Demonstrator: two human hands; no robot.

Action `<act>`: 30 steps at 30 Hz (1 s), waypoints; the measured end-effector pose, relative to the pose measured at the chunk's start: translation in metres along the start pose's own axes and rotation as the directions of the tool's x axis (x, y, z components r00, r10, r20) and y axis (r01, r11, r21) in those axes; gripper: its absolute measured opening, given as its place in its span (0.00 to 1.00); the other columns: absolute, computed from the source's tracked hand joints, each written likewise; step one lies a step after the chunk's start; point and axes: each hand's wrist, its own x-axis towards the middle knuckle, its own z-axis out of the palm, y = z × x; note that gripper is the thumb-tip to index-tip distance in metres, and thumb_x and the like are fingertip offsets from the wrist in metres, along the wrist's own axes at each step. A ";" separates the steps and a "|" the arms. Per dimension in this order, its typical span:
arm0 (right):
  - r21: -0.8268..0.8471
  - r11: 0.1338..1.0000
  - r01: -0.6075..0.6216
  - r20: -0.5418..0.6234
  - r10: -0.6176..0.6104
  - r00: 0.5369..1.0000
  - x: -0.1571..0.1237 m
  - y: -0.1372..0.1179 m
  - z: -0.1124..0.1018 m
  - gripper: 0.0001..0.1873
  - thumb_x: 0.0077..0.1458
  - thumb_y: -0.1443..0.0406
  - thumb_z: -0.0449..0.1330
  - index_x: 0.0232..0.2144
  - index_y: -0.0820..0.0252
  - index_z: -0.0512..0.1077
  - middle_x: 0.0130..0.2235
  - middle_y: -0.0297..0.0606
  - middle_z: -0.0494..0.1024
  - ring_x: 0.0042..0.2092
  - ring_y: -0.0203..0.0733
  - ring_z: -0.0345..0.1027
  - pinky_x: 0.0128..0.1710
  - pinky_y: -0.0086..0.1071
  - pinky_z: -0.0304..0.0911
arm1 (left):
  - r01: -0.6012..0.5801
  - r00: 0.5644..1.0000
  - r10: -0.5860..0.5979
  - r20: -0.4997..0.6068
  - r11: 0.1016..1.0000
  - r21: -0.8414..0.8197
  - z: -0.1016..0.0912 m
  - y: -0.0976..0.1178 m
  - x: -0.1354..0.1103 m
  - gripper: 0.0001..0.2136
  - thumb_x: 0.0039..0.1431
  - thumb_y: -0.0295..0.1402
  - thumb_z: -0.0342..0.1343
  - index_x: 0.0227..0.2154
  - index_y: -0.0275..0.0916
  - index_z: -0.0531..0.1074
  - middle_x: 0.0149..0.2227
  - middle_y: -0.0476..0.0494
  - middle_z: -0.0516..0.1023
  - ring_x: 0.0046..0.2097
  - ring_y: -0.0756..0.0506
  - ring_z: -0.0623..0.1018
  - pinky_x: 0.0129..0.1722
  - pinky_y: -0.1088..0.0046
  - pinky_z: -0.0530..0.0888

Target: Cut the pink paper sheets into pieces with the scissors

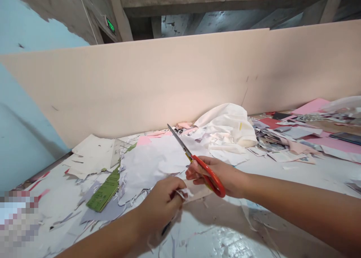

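Observation:
My right hand (217, 173) is closed on a pair of scissors (204, 167) with red handles, the blades together and pointing up and away to the left. Just left of it, my left hand (163, 198) pinches a crumpled bit of white paper (184, 192). A pale strip of paper (199, 192) stretches from those fingers to beneath the right hand. Behind both hands lies a stack of white paper sheets (152, 162) with ragged edges. A green printed booklet (105, 188) rests left of the stack.
A beige partition (169, 81) rises behind the white table (282, 182). Crumpled white cloth-like material (229, 126) sits at its foot. To the right are piles of paper scraps (276, 139), pink sheets (310, 105) and a dark phone (346, 137). Cream sheets (91, 154) lie at left.

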 end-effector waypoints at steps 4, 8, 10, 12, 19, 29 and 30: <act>-0.023 0.998 0.050 0.017 -0.050 0.999 0.006 -0.001 -0.018 0.16 0.46 0.55 0.59 0.29 0.63 0.65 0.35 0.39 0.70 0.34 0.36 0.66 0.37 0.31 0.60 | -0.230 0.936 0.161 0.314 0.953 0.196 -0.022 0.021 -0.013 0.12 0.47 0.24 0.47 0.34 0.41 0.70 0.37 0.45 0.70 0.41 0.47 0.68 0.42 0.72 0.65; -0.073 0.996 0.054 0.047 -0.051 0.998 0.008 -0.002 -0.019 0.12 0.44 0.60 0.61 0.27 0.64 0.65 0.32 0.39 0.71 0.33 0.38 0.67 0.36 0.33 0.61 | -0.195 0.894 0.132 0.429 0.975 0.104 -0.045 0.028 -0.020 0.16 0.54 0.33 0.46 0.47 0.47 0.63 0.48 0.45 0.64 0.51 0.45 0.62 0.50 0.70 0.60; -0.098 0.994 0.043 0.048 -0.038 0.998 0.007 -0.002 -0.016 0.10 0.42 0.64 0.62 0.26 0.63 0.64 0.29 0.37 0.70 0.31 0.36 0.66 0.34 0.31 0.60 | -0.112 0.940 0.066 0.335 0.987 0.119 -0.054 0.016 -0.018 0.14 0.57 0.35 0.40 0.45 0.46 0.64 0.47 0.46 0.65 0.49 0.46 0.64 0.48 0.71 0.62; -0.142 0.990 0.003 0.038 0.003 0.999 0.006 -0.003 -0.011 0.11 0.39 0.67 0.62 0.25 0.62 0.63 0.25 0.32 0.66 0.26 0.31 0.61 0.27 0.26 0.57 | -0.018 0.988 -0.028 0.151 0.956 0.293 -0.061 -0.001 -0.015 0.12 0.56 0.34 0.39 0.38 0.43 0.66 0.41 0.46 0.68 0.42 0.46 0.68 0.42 0.70 0.64; -0.351 0.922 -0.165 0.131 0.223 0.966 -0.001 -0.005 0.018 0.19 0.38 0.57 0.64 0.21 0.60 0.58 0.18 0.25 0.55 0.19 0.26 0.46 0.19 0.23 0.46 | 0.048 0.991 -0.107 0.079 0.840 0.541 -0.075 -0.041 -0.018 0.07 0.44 0.26 0.46 0.28 0.41 0.64 0.32 0.50 0.66 0.34 0.48 0.67 0.32 0.74 0.63; -0.149 0.950 -0.276 0.108 0.293 0.950 0.002 -0.003 0.041 0.28 0.42 0.41 0.49 0.24 0.61 0.58 0.22 0.28 0.60 0.17 0.25 0.51 0.18 0.22 0.51 | -0.090 0.993 0.117 -0.011 0.818 0.569 -0.072 -0.063 -0.023 0.09 0.54 0.29 0.42 0.30 0.40 0.68 0.32 0.47 0.69 0.37 0.47 0.68 0.38 0.72 0.63; -0.187 0.952 -0.243 0.103 0.265 0.959 0.004 -0.001 0.040 0.29 0.42 0.40 0.48 0.24 0.61 0.58 0.22 0.30 0.62 0.17 0.26 0.53 0.17 0.23 0.53 | -0.072 0.993 0.113 -0.038 0.822 0.565 -0.072 -0.064 -0.024 0.09 0.55 0.29 0.41 0.30 0.40 0.68 0.32 0.47 0.69 0.37 0.48 0.68 0.38 0.72 0.63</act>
